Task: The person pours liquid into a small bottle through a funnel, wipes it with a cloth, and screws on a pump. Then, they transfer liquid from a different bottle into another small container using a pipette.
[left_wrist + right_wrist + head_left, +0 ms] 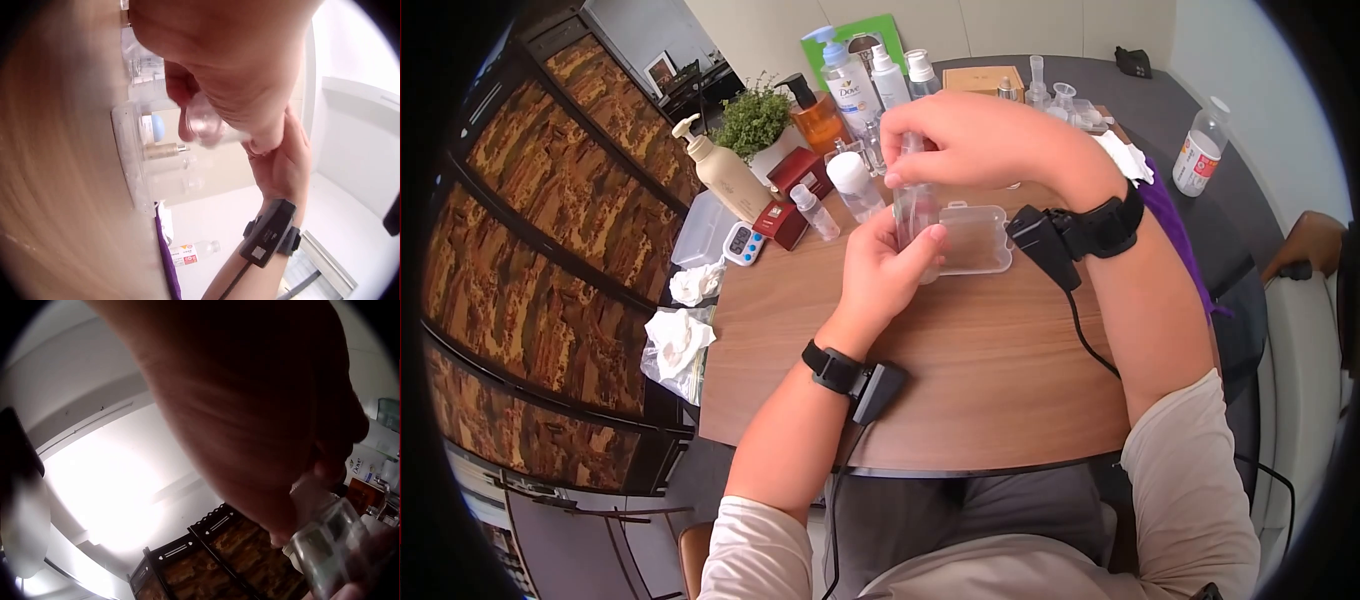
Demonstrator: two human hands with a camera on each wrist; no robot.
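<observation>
A clear bottle [916, 215] stands upright between my two hands, above the wooden table. My left hand [878, 275] grips its body from below, with the thumb across the front. From above, my right hand [975, 140] bends down and pinches the top of the bottle between thumb and fingers. In the right wrist view, the bottle's thick, see-through body [322, 550] shows under a frosted top part [309, 495] at the fingertips. The left wrist view shows the round base [205, 122] of the bottle. Just behind lies a clear plastic case [980, 240].
A white-capped bottle [855, 187] and a small spray bottle [815, 213] stand left of the hands. Behind are pump bottles [848, 90], a potted plant [762, 130] and red boxes [795, 175]. A timer [744, 243] and crumpled tissues [680, 340] lie left; a plastic bottle [1200, 150] stands far right.
</observation>
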